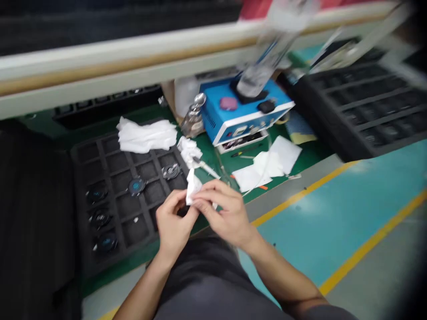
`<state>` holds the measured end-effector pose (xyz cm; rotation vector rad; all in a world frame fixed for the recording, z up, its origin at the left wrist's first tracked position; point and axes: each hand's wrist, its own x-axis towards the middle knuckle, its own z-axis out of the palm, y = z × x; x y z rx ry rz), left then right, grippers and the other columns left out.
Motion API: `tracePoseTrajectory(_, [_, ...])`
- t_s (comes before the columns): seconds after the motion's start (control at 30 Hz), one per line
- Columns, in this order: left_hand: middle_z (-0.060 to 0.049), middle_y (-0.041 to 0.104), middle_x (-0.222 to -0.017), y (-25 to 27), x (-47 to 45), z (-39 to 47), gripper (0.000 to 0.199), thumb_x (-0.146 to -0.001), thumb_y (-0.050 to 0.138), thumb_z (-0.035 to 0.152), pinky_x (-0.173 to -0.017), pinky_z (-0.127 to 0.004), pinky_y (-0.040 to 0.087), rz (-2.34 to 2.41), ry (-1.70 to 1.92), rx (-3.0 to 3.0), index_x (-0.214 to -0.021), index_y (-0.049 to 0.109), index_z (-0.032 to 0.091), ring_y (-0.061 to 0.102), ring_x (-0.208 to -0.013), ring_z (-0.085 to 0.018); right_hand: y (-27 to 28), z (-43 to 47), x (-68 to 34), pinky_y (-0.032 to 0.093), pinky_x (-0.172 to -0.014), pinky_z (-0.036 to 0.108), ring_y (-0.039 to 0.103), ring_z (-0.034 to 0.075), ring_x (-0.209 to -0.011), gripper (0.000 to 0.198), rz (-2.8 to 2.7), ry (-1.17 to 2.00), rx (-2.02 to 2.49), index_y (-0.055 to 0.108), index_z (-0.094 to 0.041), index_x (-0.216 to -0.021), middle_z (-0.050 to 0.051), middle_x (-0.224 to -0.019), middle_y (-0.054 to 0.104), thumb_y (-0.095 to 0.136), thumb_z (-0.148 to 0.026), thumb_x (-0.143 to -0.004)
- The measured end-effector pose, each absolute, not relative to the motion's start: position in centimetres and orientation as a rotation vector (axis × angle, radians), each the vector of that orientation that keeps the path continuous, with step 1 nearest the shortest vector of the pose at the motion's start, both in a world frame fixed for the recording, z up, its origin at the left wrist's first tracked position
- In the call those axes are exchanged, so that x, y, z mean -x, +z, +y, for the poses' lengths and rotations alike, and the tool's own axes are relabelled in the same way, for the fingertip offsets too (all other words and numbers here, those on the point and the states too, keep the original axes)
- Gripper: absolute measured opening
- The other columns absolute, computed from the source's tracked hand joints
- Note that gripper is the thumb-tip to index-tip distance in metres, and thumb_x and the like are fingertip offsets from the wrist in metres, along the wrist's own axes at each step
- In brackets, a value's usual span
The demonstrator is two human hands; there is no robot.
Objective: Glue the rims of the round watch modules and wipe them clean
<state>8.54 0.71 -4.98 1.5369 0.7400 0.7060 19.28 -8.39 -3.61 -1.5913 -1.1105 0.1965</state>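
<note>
Both hands meet low in the middle of the view around a small white wipe (192,183). My left hand (173,222) is closed, its thumb and index finger pinching the wipe's left side. From the right, my right hand (225,211) pinches the same wipe with its fingertips. Whether something lies inside the wipe is hidden. Just left of the hands is a black compartment tray (130,240) with several round dark parts, one of them a disc with a blue centre (136,186). A crumpled white wipe (189,151) and a white pen-like tool (208,169) lie just beyond the fingers.
A blue box-shaped device (213,111) stands behind, with a clear cylinder (251,80) on top. Beside it is a metal pump bottle (193,118). White cloths (147,135) lie on the tray, white sheets (267,164) on the green mat. Another black tray (367,106) sits right.
</note>
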Motion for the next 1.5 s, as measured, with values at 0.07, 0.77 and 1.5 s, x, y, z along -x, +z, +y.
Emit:
tracePoseTrajectory(0.07, [-0.002,0.075,-0.081,-4.7,-8.4,1.3,0.007,-0.079,0.077,0.021,-0.069,-0.020,0.053,0.712,0.748,-1.672,-0.085,0.080,0.021,0.068,-0.073,-0.015,-3.7,-7.7,-19.5,0.055,-0.062,0.023,0.063,0.011,-0.070,0.009,-1.041,0.181,1.614,0.079,-0.019,-0.095,0.003,-0.086,0.066,0.076,-0.020,-0.087])
tracePoseTrajectory(0.77, [-0.005,0.078,-0.074,-1.7,-7.1,3.4,0.010,-0.071,0.078,0.020,-0.061,-0.022,0.056,0.546,0.564,-1.690,-0.079,0.084,0.021,0.070,-0.064,-0.017,-3.6,-8.7,-23.6,0.054,-0.070,0.033,0.063,0.018,-0.078,0.021,-1.737,-0.330,1.552,0.065,-0.018,-0.089,0.006,-0.081,0.071,0.049,-0.013,-0.101])
tracePoseTrajectory(1.5, [-0.004,0.076,-0.080,-1.7,-6.6,0.9,0.023,-0.072,0.074,0.008,-0.063,-0.023,0.055,0.714,0.743,-1.598,-0.089,0.083,0.020,0.068,-0.072,-0.016,-3.4,-9.1,-18.8,0.057,-0.075,0.035,0.062,0.020,-0.083,0.034,-1.493,-0.521,1.643,0.073,-0.029,-0.110,0.004,-0.091,0.075,0.065,-0.004,-0.089])
